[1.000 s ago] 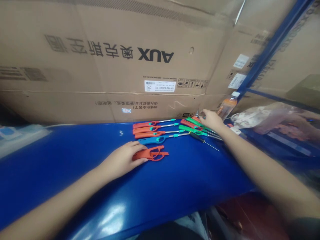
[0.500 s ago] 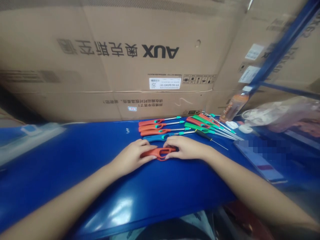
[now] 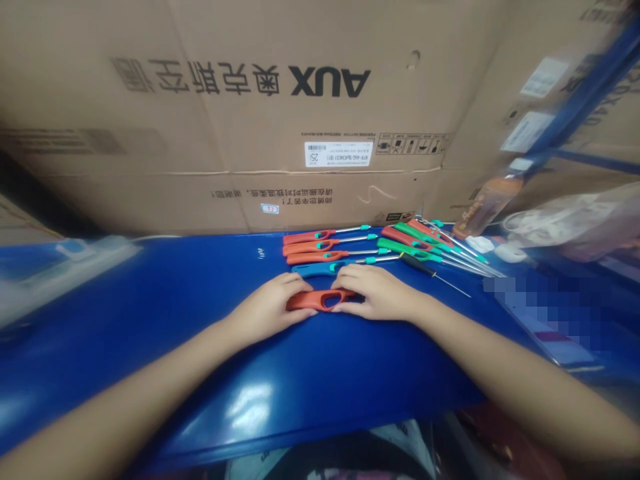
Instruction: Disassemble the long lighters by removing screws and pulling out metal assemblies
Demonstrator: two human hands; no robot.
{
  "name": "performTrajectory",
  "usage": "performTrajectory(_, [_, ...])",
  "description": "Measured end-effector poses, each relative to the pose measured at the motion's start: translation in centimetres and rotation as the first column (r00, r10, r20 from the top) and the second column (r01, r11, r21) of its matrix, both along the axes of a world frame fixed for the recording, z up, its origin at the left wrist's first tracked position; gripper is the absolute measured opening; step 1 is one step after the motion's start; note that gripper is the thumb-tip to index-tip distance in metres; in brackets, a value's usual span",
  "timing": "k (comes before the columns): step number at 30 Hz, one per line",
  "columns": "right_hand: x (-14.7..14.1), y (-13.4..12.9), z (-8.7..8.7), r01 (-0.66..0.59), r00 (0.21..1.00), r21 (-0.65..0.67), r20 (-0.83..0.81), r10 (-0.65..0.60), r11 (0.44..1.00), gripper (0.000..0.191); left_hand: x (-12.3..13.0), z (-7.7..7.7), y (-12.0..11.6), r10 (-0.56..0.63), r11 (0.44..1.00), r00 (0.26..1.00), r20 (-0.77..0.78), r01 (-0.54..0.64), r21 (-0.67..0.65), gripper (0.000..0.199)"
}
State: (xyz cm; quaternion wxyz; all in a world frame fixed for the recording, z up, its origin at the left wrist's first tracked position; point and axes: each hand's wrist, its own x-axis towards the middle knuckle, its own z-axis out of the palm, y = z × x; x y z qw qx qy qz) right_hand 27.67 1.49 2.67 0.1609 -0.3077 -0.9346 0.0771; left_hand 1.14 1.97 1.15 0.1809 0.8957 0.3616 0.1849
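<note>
An orange-red gas lighter casing [image 3: 316, 300] lies level between my hands, just above or on the blue table. My left hand [image 3: 273, 303] pinches its wide grip end between thumb and fingers. At the narrower end, beside the trigger opening, my right hand [image 3: 373, 293] has its thumb and fingers closed on it. No metal tube shows on this casing; its right tip is partly hidden by my fingers. Right behind it lies a blue stick lighter [image 3: 315, 269], partly covered by my right hand. Beyond are several orange stick lighters [image 3: 310, 247] in a row, tubes pointing right.
More green and red stick lighters [image 3: 407, 248] are piled at the right, with a black-handled screwdriver [image 3: 420, 265] before them. A drink bottle [image 3: 487, 207], plastic bags [image 3: 565, 223] and a flat slab [image 3: 550, 333] lie further right. A large carton [image 3: 225, 147] closes off the back.
The two halves of the orange casing, which showed a gap at the trigger loop, now look closed together. Both hands keep their hold. My view has shifted slightly.
</note>
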Motion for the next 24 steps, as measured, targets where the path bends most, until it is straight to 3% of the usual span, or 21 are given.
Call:
performTrajectory(6, [0.1, 0.4, -0.7, -0.008, 0.999, -0.024, -0.034, 0.007, 1.000, 0.032, 0.0, -0.2, 0.1, 0.014, 1.000, 1.000, 0.010, -0.014, -0.003, 0.037])
performTrajectory(13, [0.0, 0.4, -0.8, -0.012, 1.000, -0.036, -0.024, 0.011, 0.999, 0.031, 0.0, -0.2, -0.1, 0.001, 1.000, 1.000, -0.016, -0.001, 0.028, 0.028])
performTrajectory(19, [0.2, 0.5, -0.7, 0.084, 0.995, 0.061, -0.057, -0.081, 0.995, 0.042, -1.3, 2.2, 0.4, 0.028, 0.999, 0.987, -0.156, -0.031, -0.014, 0.018])
performTrajectory(24, [0.6, 1.3, -1.5, 0.228, 0.974, 0.086, -0.005, -0.229, 0.970, 0.043, -5.3, 4.5, 2.0, 0.139, 0.970, 0.887, -0.441, -0.212, -0.119, 0.018])
